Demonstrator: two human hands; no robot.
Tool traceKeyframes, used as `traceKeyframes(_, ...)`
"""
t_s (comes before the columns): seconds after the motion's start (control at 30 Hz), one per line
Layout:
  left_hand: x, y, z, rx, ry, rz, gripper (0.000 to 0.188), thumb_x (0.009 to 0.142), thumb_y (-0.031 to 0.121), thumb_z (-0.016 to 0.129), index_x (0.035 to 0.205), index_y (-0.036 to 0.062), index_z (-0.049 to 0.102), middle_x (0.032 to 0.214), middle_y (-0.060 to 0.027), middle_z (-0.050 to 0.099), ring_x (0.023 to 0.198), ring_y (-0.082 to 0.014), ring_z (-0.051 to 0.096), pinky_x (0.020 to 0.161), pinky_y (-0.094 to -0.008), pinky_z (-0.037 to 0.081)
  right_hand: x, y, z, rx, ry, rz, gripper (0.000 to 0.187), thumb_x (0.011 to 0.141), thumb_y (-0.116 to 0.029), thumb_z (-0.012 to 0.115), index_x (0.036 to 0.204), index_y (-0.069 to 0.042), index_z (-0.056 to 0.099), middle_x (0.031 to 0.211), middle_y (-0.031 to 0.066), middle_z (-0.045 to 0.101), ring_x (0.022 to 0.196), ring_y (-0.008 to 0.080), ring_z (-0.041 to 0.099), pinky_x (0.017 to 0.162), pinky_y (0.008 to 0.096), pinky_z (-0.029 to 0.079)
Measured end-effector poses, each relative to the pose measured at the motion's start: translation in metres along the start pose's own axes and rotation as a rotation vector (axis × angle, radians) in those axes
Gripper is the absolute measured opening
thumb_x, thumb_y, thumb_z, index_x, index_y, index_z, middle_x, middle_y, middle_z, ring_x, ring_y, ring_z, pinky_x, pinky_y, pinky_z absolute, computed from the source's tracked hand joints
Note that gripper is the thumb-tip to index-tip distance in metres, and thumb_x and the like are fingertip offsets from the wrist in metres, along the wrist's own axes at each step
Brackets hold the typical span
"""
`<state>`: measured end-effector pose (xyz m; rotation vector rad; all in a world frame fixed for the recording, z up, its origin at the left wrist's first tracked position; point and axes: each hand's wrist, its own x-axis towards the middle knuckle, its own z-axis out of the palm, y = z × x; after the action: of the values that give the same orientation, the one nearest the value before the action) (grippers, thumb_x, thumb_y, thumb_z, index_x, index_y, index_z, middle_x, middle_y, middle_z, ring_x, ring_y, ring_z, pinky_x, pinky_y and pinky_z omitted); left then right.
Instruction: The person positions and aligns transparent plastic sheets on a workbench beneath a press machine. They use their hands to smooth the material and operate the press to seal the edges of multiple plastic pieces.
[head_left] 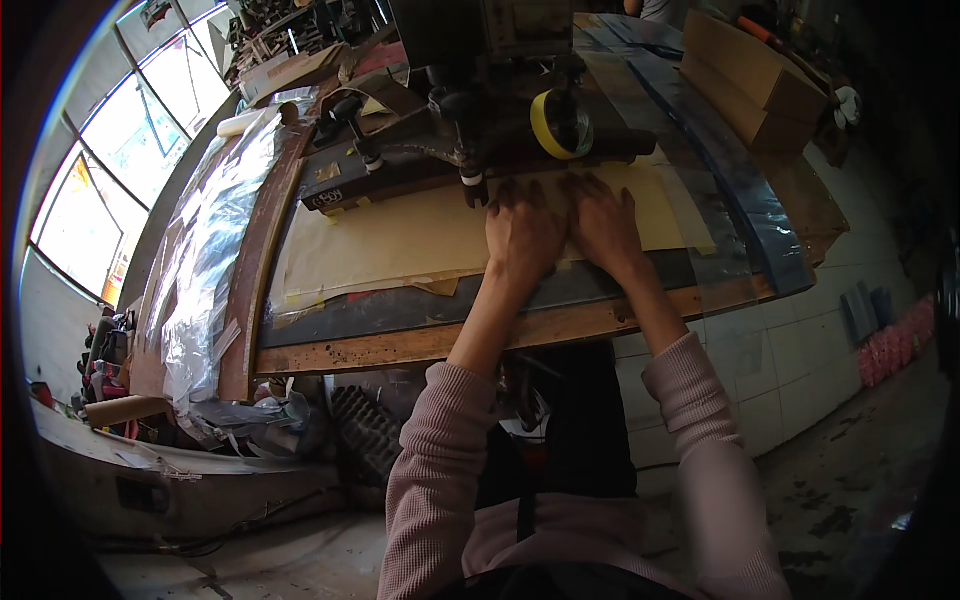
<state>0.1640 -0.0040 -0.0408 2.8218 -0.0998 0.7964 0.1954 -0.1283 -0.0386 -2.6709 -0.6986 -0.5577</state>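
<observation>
1. Two hands of ours, the left hand (525,235) and the right hand (604,230), lie palm down, side by side, fingers stretched away from us and gripping nothing that we can see.
2. Both rest on a pale yellowish sheet (390,240), which lies flat on the counter (430,345), between its wooden front edge and a dark bar (420,180); we cannot tell whether it is one layer or several.
3. We judge that the flat palms keep the sheet from sliding or curling, and that the fingertips, close to the bar, help line up its far edge.
4. Our sheet's long axis runs left to right, roughly along the bar, its right end seeming slightly farther from us; being plain, it shows us no leading end.
5. A black metal foot (473,180) points down just beside our left fingertips.
6. Beyond our hands, a yellow tape roll (541,125) sits on edge by the bar, perhaps parked there for easy reach.
</observation>
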Motion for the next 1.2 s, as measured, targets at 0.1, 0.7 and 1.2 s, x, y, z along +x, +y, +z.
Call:
traceKeyframes(0.1,-0.001,-0.002,0.001,-0.014,0.011,-0.007,0.047,0.076,0.028,0.056,0.11,-0.0032,0.055,0.109,-0.03,0.052,0.104,-0.0388,0.053,0.085,-0.044,0.046,0.001,-0.003,-0.003,0.005,-0.027,0.013,0.041,0.081,-0.013,0.047,0.122,-0.008,0.049,0.127,0.0119,0.049,0.123,0.0264,0.042,0.097,0.0578,0.031)
traceKeyframes(0.7,-0.086,0.013,-0.053,-0.204,0.089,0.081,0.035,0.085,0.022,0.052,0.112,-0.0008,0.055,0.122,-0.0191,0.052,0.115,-0.0307,0.049,0.097,-0.0413,0.038,-0.055,-0.008,-0.022,0.456,0.31,-0.036,0.021,0.079,-0.003,0.054,0.099,0.0,0.06,0.106,0.0133,0.06,0.098,0.0293,0.057,0.081,0.0378,0.046)
traceKeyframes(1.2,-0.146,0.026,-0.025,-0.001,0.501,0.106,0.027,0.085,0.017,0.049,0.107,0.0136,0.063,0.112,0.0028,0.062,0.101,-0.0097,0.057,0.091,-0.0292,0.03,-0.135,-0.039,0.016,0.145,0.674,-0.083,0.029,0.091,-0.025,0.041,0.106,-0.009,0.06,0.108,0.0048,0.06,0.101,0.0211,0.056,0.091,0.0404,0.034)
